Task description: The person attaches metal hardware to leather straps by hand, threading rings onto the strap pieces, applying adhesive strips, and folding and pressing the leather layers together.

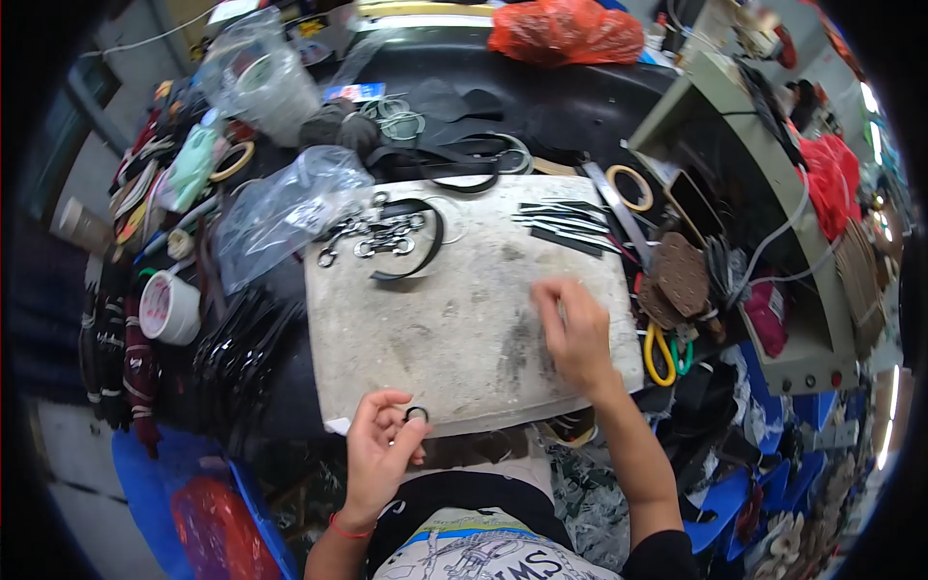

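Observation:
Near the front edge of the pale board (464, 329), my left hand (379, 449) pinches a small dark loop (416, 414) between thumb and fingers. Above the board's right half is my right hand (578, 333), its fingers curled and close together; whether anything is between them I cannot make out. Several shiny metal snap hooks (387, 232) lie in a pile at the board's upper left, with a curved black strap (435, 246) beside them. Thin black strips (565, 224) are bunched at the upper right of the board.
A clear plastic bag (290, 208) and a white tub (169, 307) stand left of the board, near many black straps (242, 343). On the right are yellow-handled scissors (660, 356), a tape roll (628, 188), brown pieces (680, 275) and a grey metal housing (822, 319).

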`<state>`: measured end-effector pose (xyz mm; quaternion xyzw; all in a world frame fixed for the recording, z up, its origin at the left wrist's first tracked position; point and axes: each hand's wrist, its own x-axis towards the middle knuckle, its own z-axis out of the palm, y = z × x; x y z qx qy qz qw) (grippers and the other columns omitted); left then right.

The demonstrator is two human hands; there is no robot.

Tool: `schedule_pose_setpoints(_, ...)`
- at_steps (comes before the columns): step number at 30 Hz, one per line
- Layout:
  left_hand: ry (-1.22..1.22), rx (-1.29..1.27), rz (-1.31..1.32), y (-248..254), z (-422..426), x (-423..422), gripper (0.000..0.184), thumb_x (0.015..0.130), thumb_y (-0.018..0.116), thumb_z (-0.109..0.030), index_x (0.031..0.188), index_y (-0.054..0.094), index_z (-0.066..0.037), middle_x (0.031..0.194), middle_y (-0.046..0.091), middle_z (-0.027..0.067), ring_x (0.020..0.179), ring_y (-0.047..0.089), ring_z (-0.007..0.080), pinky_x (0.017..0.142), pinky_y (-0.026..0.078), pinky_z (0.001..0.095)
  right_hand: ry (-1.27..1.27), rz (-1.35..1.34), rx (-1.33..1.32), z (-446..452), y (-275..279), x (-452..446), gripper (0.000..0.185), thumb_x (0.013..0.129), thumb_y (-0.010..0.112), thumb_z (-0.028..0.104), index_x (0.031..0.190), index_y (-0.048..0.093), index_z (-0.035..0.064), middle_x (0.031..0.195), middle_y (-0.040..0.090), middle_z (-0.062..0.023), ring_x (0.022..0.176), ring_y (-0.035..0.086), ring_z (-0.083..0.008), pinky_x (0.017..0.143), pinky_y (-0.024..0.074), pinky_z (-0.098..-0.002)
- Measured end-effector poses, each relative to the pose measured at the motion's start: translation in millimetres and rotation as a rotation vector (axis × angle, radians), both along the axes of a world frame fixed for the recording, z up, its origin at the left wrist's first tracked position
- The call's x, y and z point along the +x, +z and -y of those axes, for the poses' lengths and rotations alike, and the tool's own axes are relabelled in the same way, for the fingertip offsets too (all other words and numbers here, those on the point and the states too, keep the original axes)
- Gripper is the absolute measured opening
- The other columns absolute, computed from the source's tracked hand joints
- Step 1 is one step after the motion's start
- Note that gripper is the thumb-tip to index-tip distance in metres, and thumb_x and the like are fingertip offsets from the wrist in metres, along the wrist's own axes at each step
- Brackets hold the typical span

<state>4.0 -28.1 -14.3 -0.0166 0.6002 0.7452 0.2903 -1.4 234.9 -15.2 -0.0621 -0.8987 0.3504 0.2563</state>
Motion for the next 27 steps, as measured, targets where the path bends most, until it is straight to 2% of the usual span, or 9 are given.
schedule_pose_setpoints(2,-0.009,-0.011,-0.019,1.3,-4.1,-4.1,0.026,0.089,0.061,-0.003,0.115,0.056,0.000,0.090,0.064,0.0076,0.063,0.055,0.0057,0.055,0.046,0.0188,0.175,-0.029,-0.044,34.5,12.3,20.6,0.014,0.080,0.066,-0.002,0.093,0.065,0.0028,0.085,0.064,-0.0129,0.079,0.063,-0.0292,0.069,0.0495,-0.0337)
schedule_pose_setpoints(4,-0.105,0.011,-0.024,5.0,-10.9,-7.8,0.021,0.092,0.060,-0.005,0.112,0.058,0.000,0.091,0.064,0.0062,0.067,0.058,0.0061,0.060,0.049,0.0196,0.273,-0.081,-0.096,56.5,20.3,31.0,0.021,0.076,0.070,-0.003,0.096,0.066,0.0030,0.086,0.064,-0.0103,0.077,0.062,-0.0259,0.067,0.0487,-0.0325)
schedule_pose_setpoints(8,-0.155,0.156,-0.084,3.7,-15.9,-13.0,0.018,0.095,0.058,-0.009,0.109,0.061,0.001,0.091,0.064,0.0049,0.068,0.059,0.0066,0.061,0.050,0.0199,0.325,-0.069,-0.065,67.3,21.8,39.2,0.029,0.074,0.071,-0.008,0.101,0.068,0.0031,0.091,0.065,-0.0093,0.076,0.062,-0.0213,0.063,0.0497,-0.0285)
schedule_pose_setpoints(14,-0.117,0.031,-0.155,-3.3,-20.3,-12.2,0.013,0.092,0.058,-0.006,0.100,0.065,0.002,0.081,0.065,0.0041,0.068,0.060,0.0068,0.058,0.049,0.0225,0.334,-0.008,-0.057,76.9,22.3,44.0,0.030,0.073,0.072,-0.005,0.101,0.067,0.0031,0.092,0.063,-0.0070,0.078,0.060,-0.0229,0.070,0.0456,-0.0335)
schedule_pose_setpoints(17,-0.093,-0.109,-0.312,4.5,-20.7,-11.1,0.011,0.088,0.061,-0.005,0.094,0.065,0.004,0.078,0.065,0.0066,0.062,0.060,0.0093,0.056,0.048,0.0246,0.401,-0.053,0.236,71.5,37.5,38.1,0.023,0.075,0.070,-0.001,0.097,0.066,0.0024,0.091,0.062,-0.0068,0.078,0.059,-0.0204,0.067,0.0440,-0.0304)
schedule_pose_setpoints(20,-0.120,-0.329,-0.678,18.7,-19.1,-13.4,0.010,0.084,0.064,-0.004,0.089,0.065,0.003,0.076,0.064,0.0100,0.057,0.060,0.0135,0.053,0.047,0.0267,0.497,-0.031,0.447,70.8,50.8,34.2,0.019,0.074,0.066,0.007,0.093,0.064,0.0014,0.088,0.060,-0.0063,0.077,0.057,-0.0204,0.069,0.0410,-0.0314)
schedule_pose_setpoints(23,-0.148,-0.469,-0.779,25.7,-19.4,-9.5,0.008,0.082,0.064,-0.004,0.086,0.065,0.002,0.075,0.063,0.0112,0.053,0.059,0.0167,0.051,0.046,0.0280,0.559,0.050,0.708,75.9,53.1,34.5,0.021,0.072,0.061,0.018,0.085,0.061,0.0008,0.080,0.054,-0.0071,0.078,0.055,-0.0209,0.072,0.0412,-0.0329)
schedule_pose_setpoints(24,-0.136,-0.459,-0.790,26.3,-19.6,-10.4,0.007,0.082,0.064,-0.004,0.085,0.064,0.001,0.073,0.063,0.0109,0.052,0.058,0.0144,0.049,0.045,0.0282,0.551,-0.030,0.664,77.5,47.4,33.0,0.014,0.073,0.061,0.014,0.079,0.058,0.0017,0.079,0.053,-0.0082,0.074,0.053,-0.0217,0.068,0.0407,-0.0342)
schedule_pose_setpoints(27,-0.125,-0.306,-0.642,19.3,-17.0,-8.2,0.007,0.084,0.064,-0.005,0.085,0.064,0.002,0.071,0.063,0.0078,0.051,0.056,0.0105,0.048,0.044,0.0252,0.438,-0.138,0.373,80.4,31.7,35.9,0.007,0.083,0.056,0.009,0.080,0.057,0.0025,0.082,0.056,-0.0081,0.078,0.057,-0.0214,0.072,0.0448,-0.0346)
